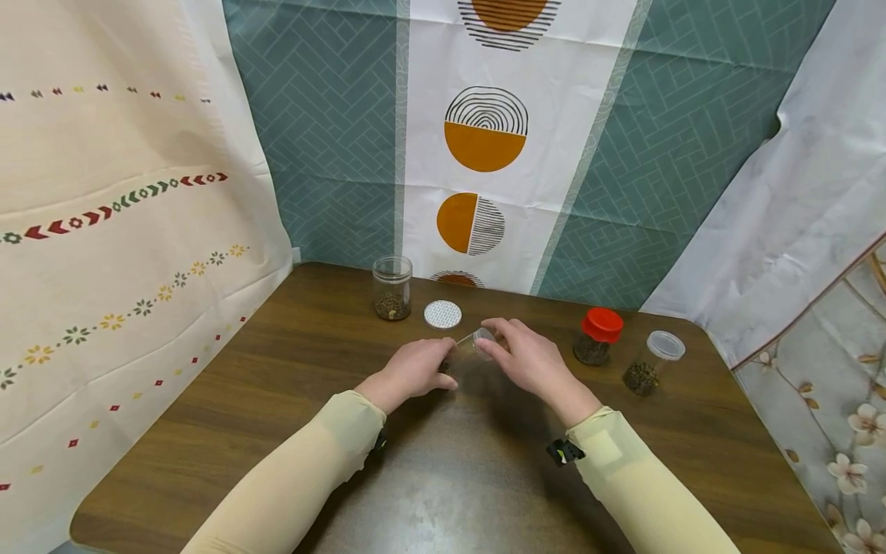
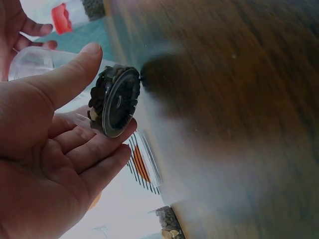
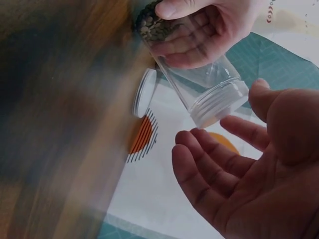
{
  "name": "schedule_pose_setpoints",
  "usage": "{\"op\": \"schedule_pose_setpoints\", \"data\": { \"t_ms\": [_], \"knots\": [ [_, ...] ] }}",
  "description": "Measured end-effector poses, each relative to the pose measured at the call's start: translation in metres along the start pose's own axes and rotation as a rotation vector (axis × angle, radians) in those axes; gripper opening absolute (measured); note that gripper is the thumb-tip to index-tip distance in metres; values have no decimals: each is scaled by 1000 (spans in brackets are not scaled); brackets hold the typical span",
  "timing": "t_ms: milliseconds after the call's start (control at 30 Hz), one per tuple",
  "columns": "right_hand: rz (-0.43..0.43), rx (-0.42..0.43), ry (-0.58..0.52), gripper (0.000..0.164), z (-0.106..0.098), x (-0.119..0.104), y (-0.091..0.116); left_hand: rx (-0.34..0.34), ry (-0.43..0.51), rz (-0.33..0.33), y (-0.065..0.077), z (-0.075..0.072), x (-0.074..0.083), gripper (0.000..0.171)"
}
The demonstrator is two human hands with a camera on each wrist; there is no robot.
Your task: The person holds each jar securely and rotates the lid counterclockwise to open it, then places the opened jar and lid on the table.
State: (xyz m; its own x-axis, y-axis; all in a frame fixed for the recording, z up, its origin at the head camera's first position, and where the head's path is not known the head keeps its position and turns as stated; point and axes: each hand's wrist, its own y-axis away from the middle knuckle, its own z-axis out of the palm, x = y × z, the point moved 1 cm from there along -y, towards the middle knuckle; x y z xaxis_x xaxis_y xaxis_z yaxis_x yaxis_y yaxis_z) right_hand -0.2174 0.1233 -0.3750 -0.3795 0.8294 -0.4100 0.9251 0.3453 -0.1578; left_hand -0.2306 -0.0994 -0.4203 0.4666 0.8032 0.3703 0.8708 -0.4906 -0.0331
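Note:
My left hand grips a clear jar round its lower part. The jar tilts above the table, its mouth end toward my right hand. Dark, coarse seeds or beans lie at its base. On the mouth end sits a clear ridged lid. My right thumb and index finger pinch the lid's rim, while the other fingers are spread beside it. Behind the hands, a flat white disc lid lies on the table. To its left stands a lidless clear jar with dark contents.
At the right stand a jar with a red lid and a jar with a clear lid, both partly filled. Patterned cloths hang behind and beside the brown wooden table.

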Motion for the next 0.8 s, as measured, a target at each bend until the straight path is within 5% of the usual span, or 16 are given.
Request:
{"op": "schedule_pose_setpoints", "data": {
  "t_ms": [800],
  "knots": [
    [-141, 17, -42, 48, 1, 2, 6, 15, -19, 22, 0, 2, -1, 57]
  ]
}}
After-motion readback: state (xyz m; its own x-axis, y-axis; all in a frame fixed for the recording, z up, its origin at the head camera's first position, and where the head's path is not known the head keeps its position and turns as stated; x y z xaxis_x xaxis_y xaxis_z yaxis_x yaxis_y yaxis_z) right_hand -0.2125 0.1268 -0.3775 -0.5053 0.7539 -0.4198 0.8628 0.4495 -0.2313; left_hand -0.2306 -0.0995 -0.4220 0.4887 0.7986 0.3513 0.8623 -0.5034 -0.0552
